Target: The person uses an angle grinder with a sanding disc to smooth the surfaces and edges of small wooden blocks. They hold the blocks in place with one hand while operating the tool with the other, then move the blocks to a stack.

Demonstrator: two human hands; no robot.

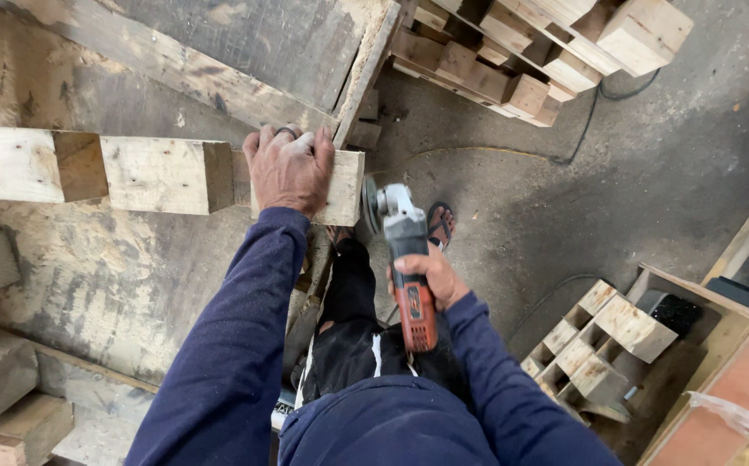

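Wood everywhere: big weathered pallet (pixel 90 285) lies on its side across the left of the view, deck boards grey and scuffed, with a row of pale square blocks (pixel 154 175) standing proud of it at chest height; more pallets are stacked at top right (pixel 555 47) and a smaller block stack (pixel 603 341) sits lower right on the concrete floor (pixel 650 173). Left hand (pixel 289 170) is laid flat over the end block (pixel 346 187), fingers hooked over its top edge, pressing down to steady it rather than closing round anything. Right hand (pixel 437 278) is clenched round the orange-red body of an angle grinder (pixel 407 259); its grey gear head points up and the disc (pixel 369 205) sits just beside the right face of that end block, touching or a hair off, can't tell which, and can't tell if it's spinning. Black cable (pixel 594 112) runs across the floor near the upper stack. Sandalled foot (pixel 440 224) sits directly below the disc line. My read: this is the start of a cut or trim on the block's end face, brace already set, tool lined up. Next move needs the disc fed square into the wood with steady light pressure, left fingers kept back from the edge nearest the disc, body to one side of the kick path, and the foot pulled clear
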